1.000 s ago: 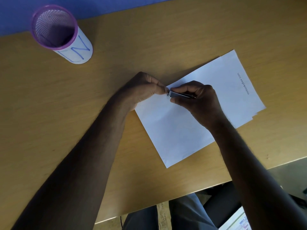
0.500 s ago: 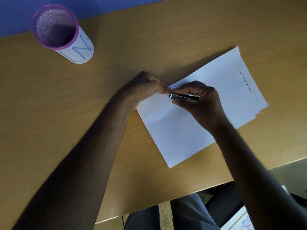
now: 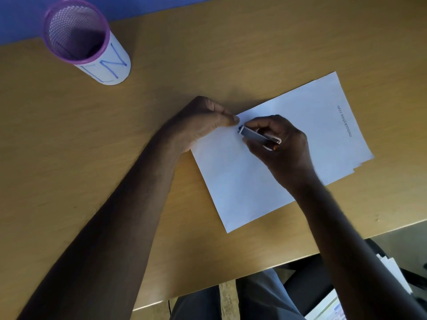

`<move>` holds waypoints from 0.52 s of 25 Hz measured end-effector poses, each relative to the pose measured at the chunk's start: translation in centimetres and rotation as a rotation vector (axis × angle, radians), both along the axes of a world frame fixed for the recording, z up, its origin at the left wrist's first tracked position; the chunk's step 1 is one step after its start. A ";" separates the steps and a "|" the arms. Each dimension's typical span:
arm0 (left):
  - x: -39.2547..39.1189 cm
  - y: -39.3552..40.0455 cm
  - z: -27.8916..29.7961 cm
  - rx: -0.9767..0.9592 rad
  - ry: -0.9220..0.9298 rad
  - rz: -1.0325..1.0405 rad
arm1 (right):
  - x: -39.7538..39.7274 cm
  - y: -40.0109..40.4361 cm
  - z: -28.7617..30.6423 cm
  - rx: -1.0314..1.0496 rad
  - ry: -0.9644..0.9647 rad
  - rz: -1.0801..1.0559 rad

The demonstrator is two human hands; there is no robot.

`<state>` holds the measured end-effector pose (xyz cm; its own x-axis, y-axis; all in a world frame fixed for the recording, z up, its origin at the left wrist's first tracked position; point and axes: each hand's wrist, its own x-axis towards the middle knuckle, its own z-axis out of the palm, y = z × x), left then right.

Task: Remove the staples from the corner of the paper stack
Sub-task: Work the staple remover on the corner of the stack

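Note:
A white paper stack (image 3: 265,181) lies tilted on the wooden desk (image 3: 69,158), with a line of small print near its right edge. My left hand (image 3: 203,121) is curled and pinches the stack's upper left corner. My right hand (image 3: 282,146) grips a slim metal staple remover (image 3: 256,134), its tip set at that same corner just right of my left fingertips. The staples themselves are too small to make out under the fingers.
A purple mesh pen holder (image 3: 78,35) wrapped in white paper with blue letters stands at the desk's far left. The desk's front edge runs below the stack. My knees and more papers (image 3: 392,273) show under it at lower right.
The paper stack and both hands have shifted slightly to the right. The staple remover's rear end has dropped, and more of the tool shows in my right hand.

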<state>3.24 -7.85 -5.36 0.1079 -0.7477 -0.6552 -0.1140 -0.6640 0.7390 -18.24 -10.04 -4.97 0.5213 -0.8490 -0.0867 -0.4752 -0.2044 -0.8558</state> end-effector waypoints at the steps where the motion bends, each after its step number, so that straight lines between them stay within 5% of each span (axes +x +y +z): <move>1: 0.0 0.1 0.0 0.001 -0.005 -0.003 | 0.0 -0.4 0.1 0.004 0.011 -0.028; 13: 0.2 0.3 -0.4 -0.049 0.006 -0.026 | 0.3 -1.9 0.1 -0.023 0.088 0.002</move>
<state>3.47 -7.52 -5.76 0.0844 -0.7812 -0.6185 -0.1260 -0.6241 0.7711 -17.94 -11.93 -4.89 0.5139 -0.8504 -0.1128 -0.5477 -0.2240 -0.8061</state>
